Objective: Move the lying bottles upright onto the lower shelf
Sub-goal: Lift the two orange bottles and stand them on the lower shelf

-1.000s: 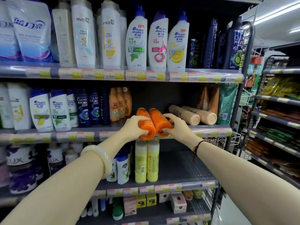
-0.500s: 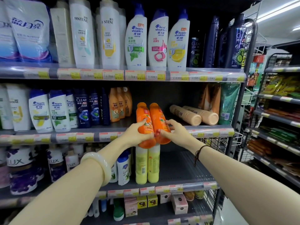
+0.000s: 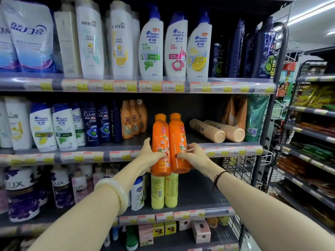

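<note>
Two orange bottles are held upright side by side in front of the middle shelf edge. My left hand (image 3: pixel 151 156) grips the left orange bottle (image 3: pixel 161 142) and my right hand (image 3: pixel 194 156) grips the right orange bottle (image 3: pixel 178 140). Their bases hang just above two yellow bottles (image 3: pixel 164 191) standing on the lower shelf (image 3: pixel 197 196). Two beige bottles (image 3: pixel 217 130) lie on their sides on the middle shelf (image 3: pixel 226 151), to the right of my hands.
Shampoo bottles (image 3: pixel 63 125) line the middle shelf's left side, with brown and green pouches (image 3: pixel 253 116) at its right end. Purple jars and white bottles (image 3: pixel 59 187) fill the lower shelf's left part. A wire rack (image 3: pixel 311 142) stands to the right.
Both orange bottles went from lying on the middle shelf to upright in my hands, lifted off the shelf and drawn out in front of its edge.
</note>
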